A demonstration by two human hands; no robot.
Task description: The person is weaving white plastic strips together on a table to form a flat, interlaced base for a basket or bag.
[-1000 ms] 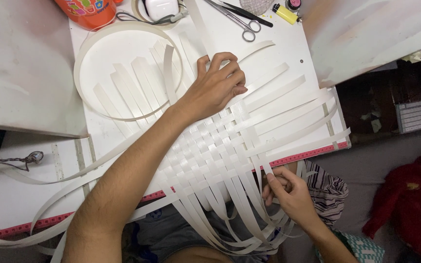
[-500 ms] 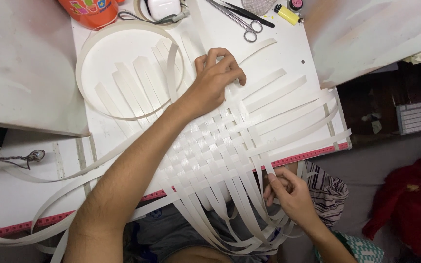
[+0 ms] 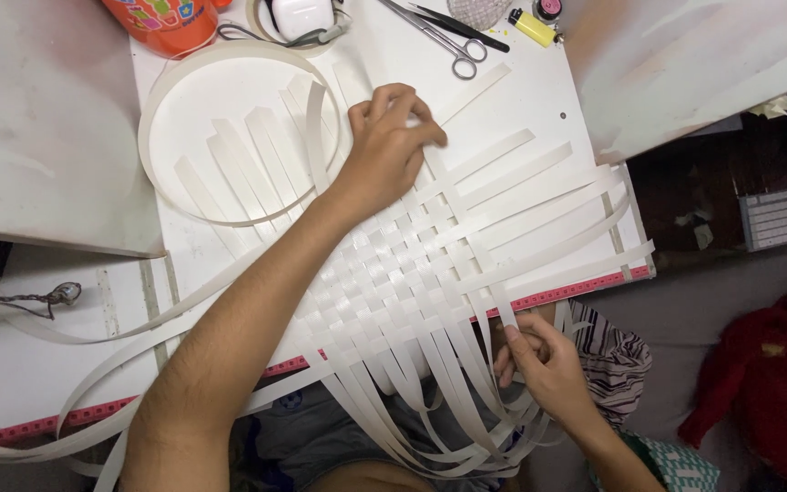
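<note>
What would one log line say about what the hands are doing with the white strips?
left hand: pressing down far edge of woven white strips | right hand: pinching one strip end at near edge | scissors: untouched

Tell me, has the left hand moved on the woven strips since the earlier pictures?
No, hardly at all. The left hand presses the top of the woven white strips at the same spot, just below the scissors, as before.

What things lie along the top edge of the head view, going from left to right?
Orange plastic cup → white rounded device → steel scissors → small yellow lighter.
</note>
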